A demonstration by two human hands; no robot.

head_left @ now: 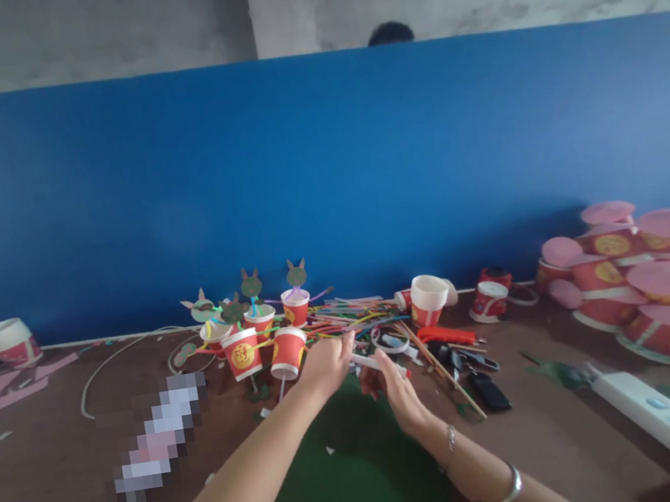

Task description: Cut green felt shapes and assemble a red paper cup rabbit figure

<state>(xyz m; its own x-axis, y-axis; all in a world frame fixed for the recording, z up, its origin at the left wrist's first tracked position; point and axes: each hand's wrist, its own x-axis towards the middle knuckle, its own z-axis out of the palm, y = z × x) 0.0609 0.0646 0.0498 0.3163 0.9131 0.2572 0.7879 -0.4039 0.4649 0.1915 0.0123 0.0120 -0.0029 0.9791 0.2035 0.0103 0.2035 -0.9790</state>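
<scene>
A white marker [379, 363] with a red tip is held between my two hands, slanting down to the right. My left hand [328, 364] is closed at the marker's left end; its fingertips are partly hidden. My right hand [399, 394] has its fingers wrapped about the marker near the red end. Beneath both hands lies a dark green sheet [353, 475], with a small white scrap on it. Just left of my left hand, a tilted red paper cup [289, 353] stands among several cups with cut-out animal heads on coloured stems.
Coloured pipe cleaners [350, 313] lie behind my hands. To the right are a roll of tape [389, 340], a red-handled tool [448, 335], a black case [489, 391] and a power strip [668, 415]. Pink-topped cups [667, 281] are piled far right. A blue partition [323, 169] stands behind.
</scene>
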